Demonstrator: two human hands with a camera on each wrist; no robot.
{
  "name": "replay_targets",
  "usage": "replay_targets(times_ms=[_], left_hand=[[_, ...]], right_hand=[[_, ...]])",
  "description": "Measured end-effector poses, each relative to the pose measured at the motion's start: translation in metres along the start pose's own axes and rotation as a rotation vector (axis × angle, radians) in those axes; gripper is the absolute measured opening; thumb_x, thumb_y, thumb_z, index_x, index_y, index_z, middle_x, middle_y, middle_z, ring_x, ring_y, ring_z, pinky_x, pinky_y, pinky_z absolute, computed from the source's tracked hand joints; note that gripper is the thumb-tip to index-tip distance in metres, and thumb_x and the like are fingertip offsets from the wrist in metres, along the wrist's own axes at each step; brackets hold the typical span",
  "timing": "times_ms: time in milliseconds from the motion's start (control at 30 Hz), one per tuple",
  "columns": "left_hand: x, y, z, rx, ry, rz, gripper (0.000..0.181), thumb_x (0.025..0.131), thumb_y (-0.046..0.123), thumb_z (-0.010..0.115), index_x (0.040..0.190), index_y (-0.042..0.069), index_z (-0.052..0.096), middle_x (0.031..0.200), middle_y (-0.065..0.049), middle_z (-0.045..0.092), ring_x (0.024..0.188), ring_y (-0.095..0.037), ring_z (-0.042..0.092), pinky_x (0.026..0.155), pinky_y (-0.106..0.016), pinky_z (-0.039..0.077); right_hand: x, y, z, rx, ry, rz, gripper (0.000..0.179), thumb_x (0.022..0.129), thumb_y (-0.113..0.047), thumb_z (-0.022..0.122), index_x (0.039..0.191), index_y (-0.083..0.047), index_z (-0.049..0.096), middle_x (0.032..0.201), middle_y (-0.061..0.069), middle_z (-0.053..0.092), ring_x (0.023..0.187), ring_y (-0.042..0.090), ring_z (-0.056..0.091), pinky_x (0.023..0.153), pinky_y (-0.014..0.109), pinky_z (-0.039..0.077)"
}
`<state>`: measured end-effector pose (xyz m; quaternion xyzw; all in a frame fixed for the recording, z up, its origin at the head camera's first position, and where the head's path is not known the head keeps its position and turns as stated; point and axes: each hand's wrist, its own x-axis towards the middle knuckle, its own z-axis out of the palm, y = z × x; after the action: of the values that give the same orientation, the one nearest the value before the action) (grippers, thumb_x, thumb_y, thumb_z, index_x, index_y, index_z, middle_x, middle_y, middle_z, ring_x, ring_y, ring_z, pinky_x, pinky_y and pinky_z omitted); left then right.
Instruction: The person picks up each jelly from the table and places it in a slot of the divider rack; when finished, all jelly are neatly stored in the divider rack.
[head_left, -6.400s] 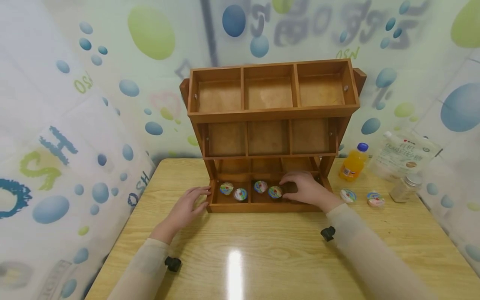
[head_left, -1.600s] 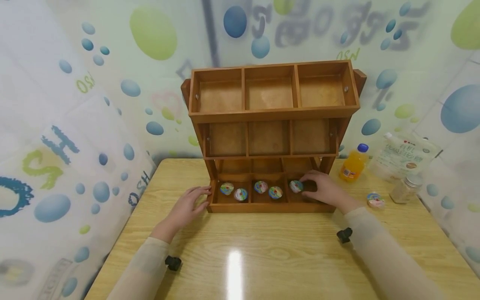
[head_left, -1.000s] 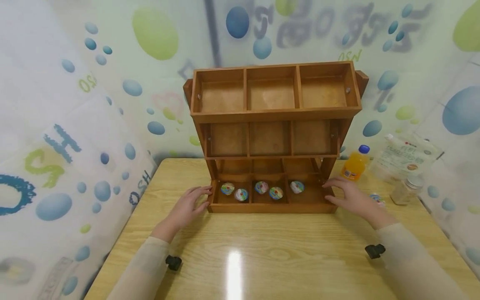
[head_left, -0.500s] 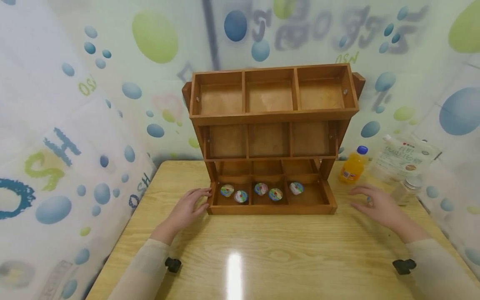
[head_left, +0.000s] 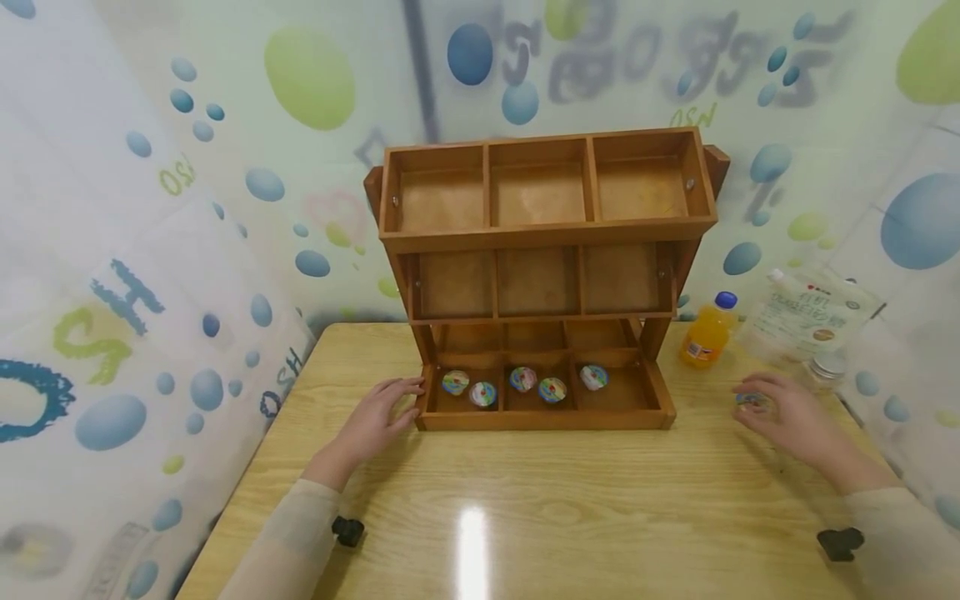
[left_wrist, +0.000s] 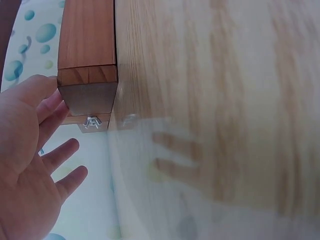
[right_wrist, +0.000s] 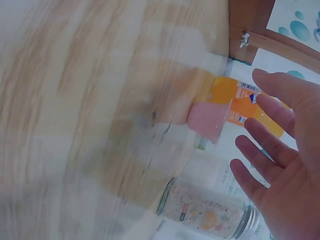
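My left hand (head_left: 375, 421) touches the left end of the wooden three-tier rack (head_left: 543, 420) with its fingertips; in the left wrist view its fingers are loosely spread beside the wood. On the table at the right, my right hand (head_left: 798, 425) is over a small jelly cup (head_left: 750, 401), thumb and fingers spread around it. The right wrist view shows the pink cup (right_wrist: 207, 121) apart from the fingers. In the rack's bottom tray, two jelly cups (head_left: 455, 382) sit in the left compartment, two (head_left: 552, 390) in the middle, and one (head_left: 593, 377) in the right.
An orange drink bottle (head_left: 708, 332) with a blue cap stands right of the rack. Behind the right hand are a white pouch (head_left: 810, 317) and a glass jar (right_wrist: 205, 210) of speckled contents. The patterned wall covering (head_left: 315, 79) closes off the back.
A jelly cup from the table now lies in the tray's right compartment. My right hand has let go of it and moved right to the cup on the table. The left hand has stayed put.
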<state>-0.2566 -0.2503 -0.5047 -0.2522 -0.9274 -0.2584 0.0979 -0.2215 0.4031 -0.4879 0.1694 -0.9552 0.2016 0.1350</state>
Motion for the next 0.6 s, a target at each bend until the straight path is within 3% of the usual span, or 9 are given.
replay_targets(times_ms=[267,600], left_hand=[[-0.001,0.000,-0.001,-0.005,-0.035,-0.053,0.035,0.103,0.024,0.067,0.135,0.011,0.065,0.153,-0.003,0.056,0.142,-0.030,0.048,0.118,-0.055,0.042],[-0.001,0.002,-0.001,-0.004,-0.019,-0.033,0.035,0.101,0.021,0.069,0.134,0.009,0.066,0.151,-0.006,0.058,0.141,-0.033,0.050,0.116,-0.059,0.043]], right_hand=[[-0.005,0.007,-0.004,-0.013,-0.093,0.079,0.036,0.092,-0.027,0.080,0.117,-0.002,0.071,0.125,0.027,0.064,0.113,0.049,0.059,0.087,0.065,0.051],[-0.004,0.012,-0.008,-0.032,-0.171,0.161,0.046,0.096,-0.041,0.073,0.120,-0.001,0.071,0.121,0.030,0.067,0.108,0.050,0.064,0.085,0.065,0.054]])
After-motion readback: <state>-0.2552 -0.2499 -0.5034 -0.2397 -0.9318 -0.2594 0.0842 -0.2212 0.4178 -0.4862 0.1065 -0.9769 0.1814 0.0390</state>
